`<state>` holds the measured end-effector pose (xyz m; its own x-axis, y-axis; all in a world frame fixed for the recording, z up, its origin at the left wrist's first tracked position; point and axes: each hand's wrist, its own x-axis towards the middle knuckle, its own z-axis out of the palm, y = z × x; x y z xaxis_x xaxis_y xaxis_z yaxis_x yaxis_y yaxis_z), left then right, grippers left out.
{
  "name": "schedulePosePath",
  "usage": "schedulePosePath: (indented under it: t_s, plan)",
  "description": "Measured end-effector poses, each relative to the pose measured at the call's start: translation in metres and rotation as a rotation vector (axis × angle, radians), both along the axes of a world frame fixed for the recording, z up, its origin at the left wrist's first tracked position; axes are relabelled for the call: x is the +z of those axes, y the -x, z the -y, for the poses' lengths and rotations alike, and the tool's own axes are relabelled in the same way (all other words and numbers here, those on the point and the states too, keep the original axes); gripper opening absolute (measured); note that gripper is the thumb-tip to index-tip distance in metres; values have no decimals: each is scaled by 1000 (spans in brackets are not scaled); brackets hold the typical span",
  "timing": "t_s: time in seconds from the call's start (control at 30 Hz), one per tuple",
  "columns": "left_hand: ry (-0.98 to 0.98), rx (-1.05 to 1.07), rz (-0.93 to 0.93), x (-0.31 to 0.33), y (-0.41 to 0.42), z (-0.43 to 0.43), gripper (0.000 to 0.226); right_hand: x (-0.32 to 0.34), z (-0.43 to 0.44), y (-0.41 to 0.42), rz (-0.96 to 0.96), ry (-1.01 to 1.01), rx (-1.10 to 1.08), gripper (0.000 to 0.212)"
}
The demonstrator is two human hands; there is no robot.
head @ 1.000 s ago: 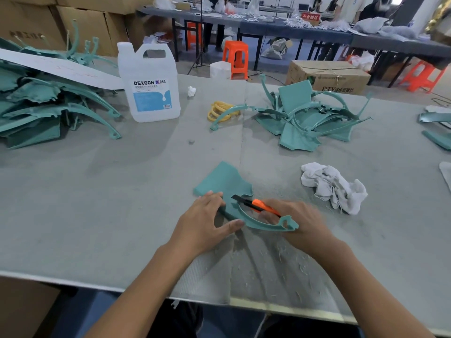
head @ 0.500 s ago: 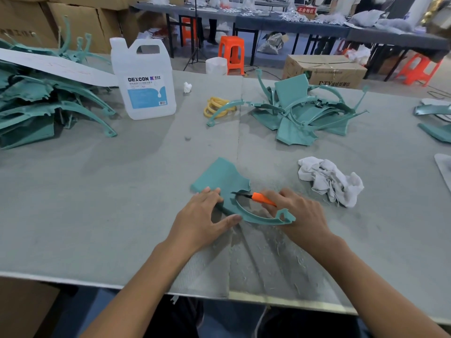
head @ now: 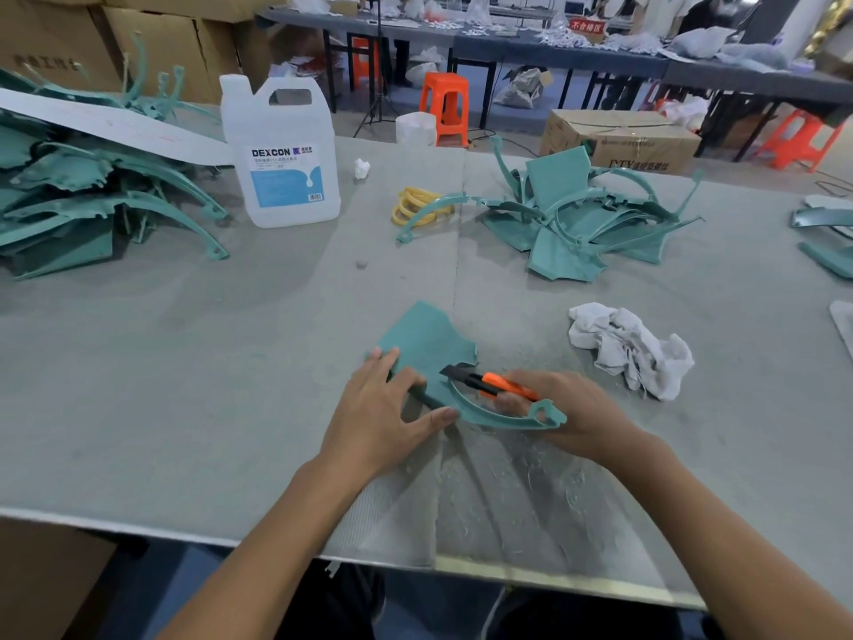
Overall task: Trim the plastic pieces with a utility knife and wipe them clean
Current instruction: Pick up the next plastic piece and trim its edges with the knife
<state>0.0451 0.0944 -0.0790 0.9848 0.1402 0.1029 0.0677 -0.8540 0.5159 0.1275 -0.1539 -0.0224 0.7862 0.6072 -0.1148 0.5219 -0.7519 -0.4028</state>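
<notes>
Teal plastic piece lies near-centre on the table, pinned by the left hand with straight fingers; right hand curls its fingers round the utility knife, and I'd run the blade shallow along the arc, away from the left thumb.

Pressing teal plastic piece flat onto grey desk with left grip, fingers straight. Holding orange utility knife in right grip, blade at the piece's inner curve. Near crumpled white rag.
</notes>
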Motion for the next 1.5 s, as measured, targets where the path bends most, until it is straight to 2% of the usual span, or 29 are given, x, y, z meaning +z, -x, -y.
schedulePosePath:
  t_s: [0.1,0.23,0.37,0.43,0.57,0.7,1.07,1.27,1.4,1.5]
  plan:
    - [1,-2,7,0,0,-1,75,2,2,-4,-38,-11,36,26]
    - [15,-15,-14,2,1,-1,77,4,9,-6,-49,-127,-2,17]
    - [-14,-51,-10,3,0,-11,73,3,12,-5,29,43,35,13]
    - [-77,-66,-14,3,0,-19,73,2,12,-4,-3,37,56,14]
    - [-152,-85,-12,0,-9,-28,58,-4,10,-8,-16,39,46,11]
    - [-173,-94,-19,-2,-26,-33,49,-9,3,-12,14,45,24,18]
    - [-116,-110,-64,-1,-44,-46,56,-11,-12,-16,62,44,-40,25]
    - [-109,-113,-50,-2,-45,-47,55,-7,-9,-12,59,-8,23,32]
    - [-92,-131,-49,-2,-44,-48,54,-3,2,-5,83,-8,55,23]
    - [-81,-122,-52,-1,-45,-48,52,5,12,-3,153,21,67,30]
